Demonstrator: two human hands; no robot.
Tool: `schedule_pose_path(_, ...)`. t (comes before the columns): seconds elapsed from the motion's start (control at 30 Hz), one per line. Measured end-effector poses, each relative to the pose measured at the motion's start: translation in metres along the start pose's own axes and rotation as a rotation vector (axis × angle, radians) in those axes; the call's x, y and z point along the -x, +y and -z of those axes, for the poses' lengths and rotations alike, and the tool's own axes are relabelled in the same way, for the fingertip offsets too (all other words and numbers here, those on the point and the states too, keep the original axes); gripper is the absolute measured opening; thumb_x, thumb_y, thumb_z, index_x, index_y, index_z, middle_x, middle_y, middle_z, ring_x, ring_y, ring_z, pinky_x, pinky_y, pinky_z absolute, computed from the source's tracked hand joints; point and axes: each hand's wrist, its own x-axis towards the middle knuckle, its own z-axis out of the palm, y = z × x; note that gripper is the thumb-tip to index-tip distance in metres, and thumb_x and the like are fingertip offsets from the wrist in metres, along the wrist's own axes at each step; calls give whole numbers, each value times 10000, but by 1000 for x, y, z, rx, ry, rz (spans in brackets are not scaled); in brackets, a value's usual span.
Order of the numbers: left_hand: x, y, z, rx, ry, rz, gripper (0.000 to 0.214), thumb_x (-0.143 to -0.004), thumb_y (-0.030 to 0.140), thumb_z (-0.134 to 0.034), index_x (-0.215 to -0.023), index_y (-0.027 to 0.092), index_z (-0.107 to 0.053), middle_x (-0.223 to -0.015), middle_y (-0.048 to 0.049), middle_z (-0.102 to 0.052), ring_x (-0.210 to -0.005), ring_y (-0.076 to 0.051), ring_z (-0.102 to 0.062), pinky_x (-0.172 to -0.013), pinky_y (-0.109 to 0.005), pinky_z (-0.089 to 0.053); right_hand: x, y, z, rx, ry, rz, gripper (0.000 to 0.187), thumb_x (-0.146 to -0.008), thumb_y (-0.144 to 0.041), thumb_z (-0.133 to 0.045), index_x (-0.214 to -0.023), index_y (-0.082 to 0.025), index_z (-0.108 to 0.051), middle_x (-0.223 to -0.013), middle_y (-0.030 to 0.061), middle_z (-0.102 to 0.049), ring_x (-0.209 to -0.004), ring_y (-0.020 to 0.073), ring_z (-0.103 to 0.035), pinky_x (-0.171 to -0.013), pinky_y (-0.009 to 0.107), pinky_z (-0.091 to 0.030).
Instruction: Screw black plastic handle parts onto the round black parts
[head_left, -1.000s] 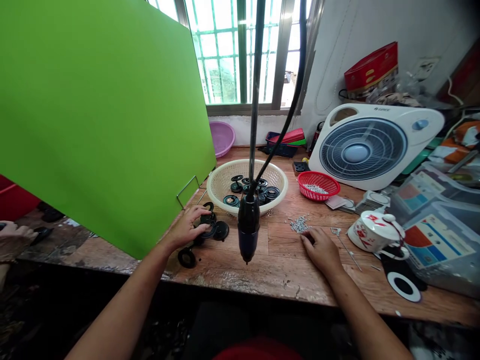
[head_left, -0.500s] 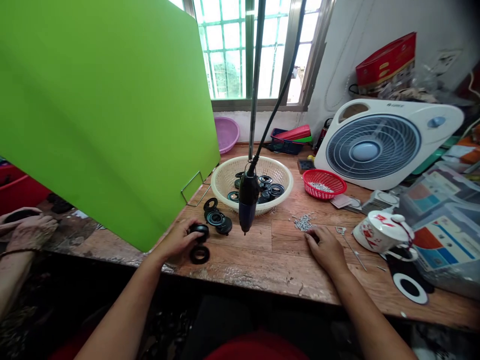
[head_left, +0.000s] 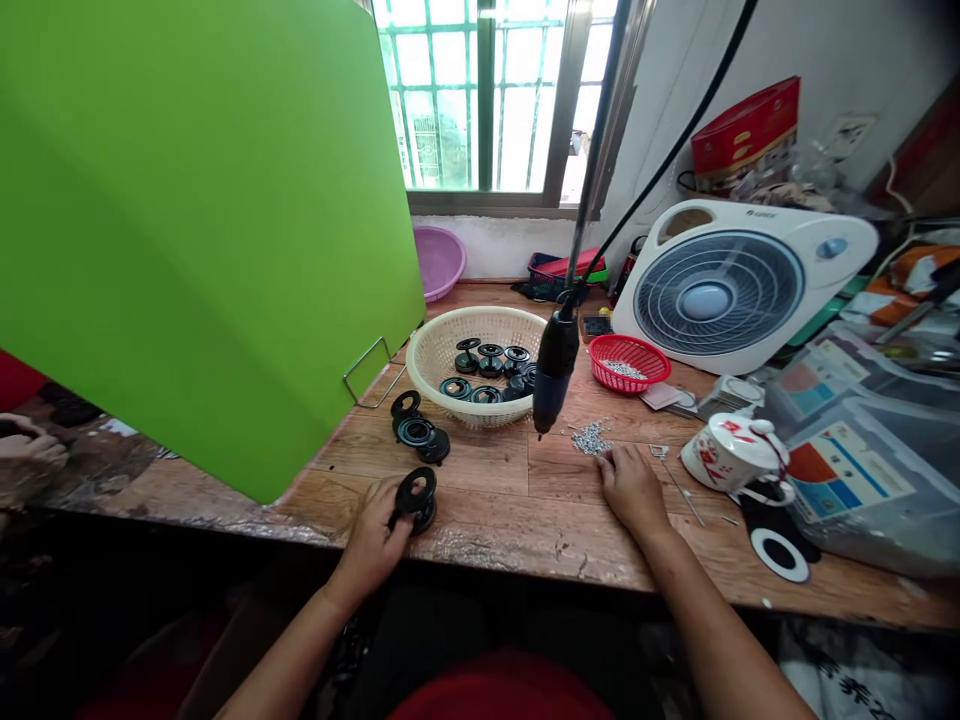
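My left hand [head_left: 377,533] is closed round a black round part [head_left: 426,520] near the table's front edge. A black ring [head_left: 430,482] sits tilted on top of this part, under my thumb and fingers. Beyond the hand lie several more black round parts [head_left: 433,447]. My right hand [head_left: 634,492] rests on the table, fingers curled together at the edge of a pile of small silvery screws [head_left: 591,437]; whatever they pinch is hidden. Between my hands, farther back, an electric screwdriver [head_left: 555,365] hangs tip down, untouched.
A cream basket [head_left: 420,365] holds several black assemblies. Right of it stand a red basket [head_left: 630,372], a white fan [head_left: 712,290], a lidded mug [head_left: 724,455] and plastic boxes [head_left: 855,480]. A green board [head_left: 225,250] rises at left, with another person's hand [head_left: 30,460] beyond it.
My left hand has brought the black part towards the front edge, where it meets the ring, now tilted up. The screwdriver has swung right. My right hand stays by the screws.
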Motion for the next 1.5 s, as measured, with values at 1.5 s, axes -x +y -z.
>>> schedule_pose_path(1.5,-4,76,-42,383,-197,184,302,-735,295,-701,-1019,203,-657,-1051,-72,-576,-1037,-249,-509,-923,-381,-401,47,-122,-9,-768,-441,341,122,-879,-195,-512,-778,-180,-580,-776,14,-549,-741,144,-530,-688,254,-408)
